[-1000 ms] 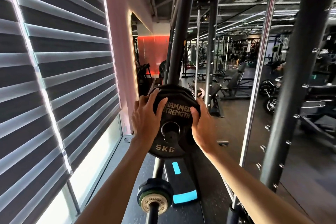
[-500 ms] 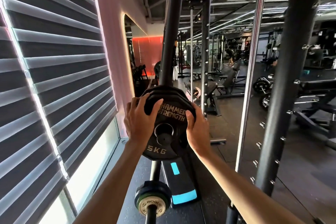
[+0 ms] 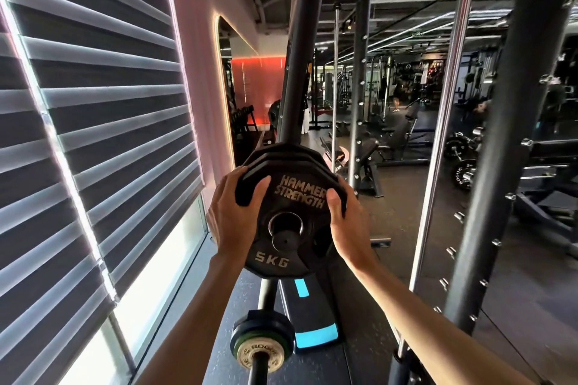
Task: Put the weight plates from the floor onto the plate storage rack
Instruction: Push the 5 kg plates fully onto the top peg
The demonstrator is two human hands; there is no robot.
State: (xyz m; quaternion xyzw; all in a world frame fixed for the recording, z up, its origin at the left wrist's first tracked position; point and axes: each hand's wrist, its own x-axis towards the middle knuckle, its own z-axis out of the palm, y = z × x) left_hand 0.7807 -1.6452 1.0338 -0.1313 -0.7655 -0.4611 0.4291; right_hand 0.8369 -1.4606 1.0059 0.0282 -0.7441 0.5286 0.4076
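The left hand (image 3: 233, 216) and right hand (image 3: 348, 222) grip opposite edges of the black rubber 5 KG weight plate (image 3: 298, 194), with the fingers curled over its rim. The plate is upright, and its centre hole rings the end of the dark round storage peg (image 3: 284, 237). It sits just in front of more black plates (image 3: 281, 151) on the dark steel rack post (image 3: 297, 72).

**Daylight edges a dim gym floor**

Grey slatted blinds (image 3: 93, 134) cover most of a tall window (image 3: 159, 269) on the left, with bright daylight showing along its lower pane. Beside them runs a pink wall (image 3: 203, 40) with an arched opening (image 3: 239, 97) edged by a glowing strip, and a red-lit panel (image 3: 261, 78) beyond. An adjustable bench (image 3: 403, 131) stands on the dark floor (image 3: 403, 216) among distant machines. A chrome pole (image 3: 444, 122) rises at right under linear ceiling lights (image 3: 422, 25). A black pad with blue markings (image 3: 316, 331) lies low in the foreground.
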